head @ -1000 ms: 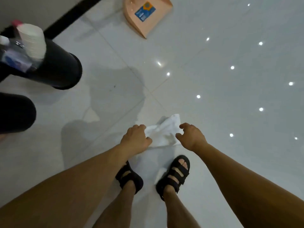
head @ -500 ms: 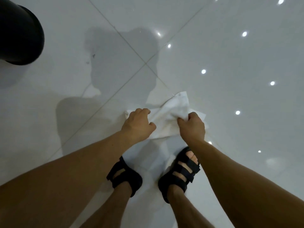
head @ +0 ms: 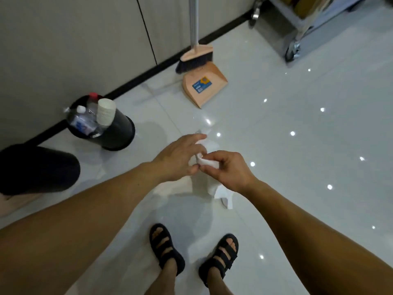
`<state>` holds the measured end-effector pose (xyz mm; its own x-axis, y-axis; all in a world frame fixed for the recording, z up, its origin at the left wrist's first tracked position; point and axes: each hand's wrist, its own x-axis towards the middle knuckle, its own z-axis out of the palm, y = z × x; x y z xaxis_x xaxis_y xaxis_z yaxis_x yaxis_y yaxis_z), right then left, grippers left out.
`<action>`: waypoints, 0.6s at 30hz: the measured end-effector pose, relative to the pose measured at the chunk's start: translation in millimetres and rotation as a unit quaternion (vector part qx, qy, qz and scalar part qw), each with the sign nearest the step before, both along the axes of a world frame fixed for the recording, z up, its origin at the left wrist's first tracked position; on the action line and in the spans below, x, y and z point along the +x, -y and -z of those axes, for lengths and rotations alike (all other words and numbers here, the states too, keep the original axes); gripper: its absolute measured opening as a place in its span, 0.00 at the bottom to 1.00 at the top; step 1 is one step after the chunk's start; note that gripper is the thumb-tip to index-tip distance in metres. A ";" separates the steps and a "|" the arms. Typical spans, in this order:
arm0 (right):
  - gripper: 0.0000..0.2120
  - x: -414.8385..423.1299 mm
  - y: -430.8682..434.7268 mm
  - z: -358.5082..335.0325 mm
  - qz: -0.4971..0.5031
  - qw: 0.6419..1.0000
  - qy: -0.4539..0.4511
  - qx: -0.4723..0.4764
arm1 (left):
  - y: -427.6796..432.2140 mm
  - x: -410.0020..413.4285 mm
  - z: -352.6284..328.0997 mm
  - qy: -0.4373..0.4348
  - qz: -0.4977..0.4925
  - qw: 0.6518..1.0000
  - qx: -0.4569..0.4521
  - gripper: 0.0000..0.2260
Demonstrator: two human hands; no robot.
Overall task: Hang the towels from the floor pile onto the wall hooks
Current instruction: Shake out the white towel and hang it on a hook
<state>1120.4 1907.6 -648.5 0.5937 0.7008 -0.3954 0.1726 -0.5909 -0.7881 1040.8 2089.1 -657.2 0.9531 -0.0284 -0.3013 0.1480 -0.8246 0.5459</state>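
Note:
A white towel hangs in the air between my two hands, above the glossy floor. My right hand pinches its bunched top edge with curled fingers. Just left of it, my left hand touches the same bunched cloth; thumb and fingertips meet at the towel, the other fingers stretch forward. The towel's lower corner dangles below my right wrist. No wall hooks are in view.
A black bin stuffed with bottles and paper cups stands by the wall at left. A broom and peach dustpan lean against the wall ahead. A wheeled metal cart is at top right. My sandalled feet stand below.
Both hands lifted the towel off the floor and came together at its top. My view rose from the floor to show the wall, broom and cart.

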 end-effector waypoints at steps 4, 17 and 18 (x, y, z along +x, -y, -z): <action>0.17 29.5 -38.1 -112.0 -0.070 0.992 0.072 -0.082 | -43.2 2.7 -103.0 -0.005 -0.012 0.999 0.032 0.07; 0.10 27.2 -134.1 -392.1 0.135 0.979 -0.047 0.143 | -162.4 -73.9 -402.7 0.045 -0.393 0.897 -0.199 0.16; 0.13 18.1 -146.6 -404.5 0.131 0.974 -0.071 0.171 | -163.5 -75.1 -421.2 0.068 -0.415 0.864 -0.276 0.14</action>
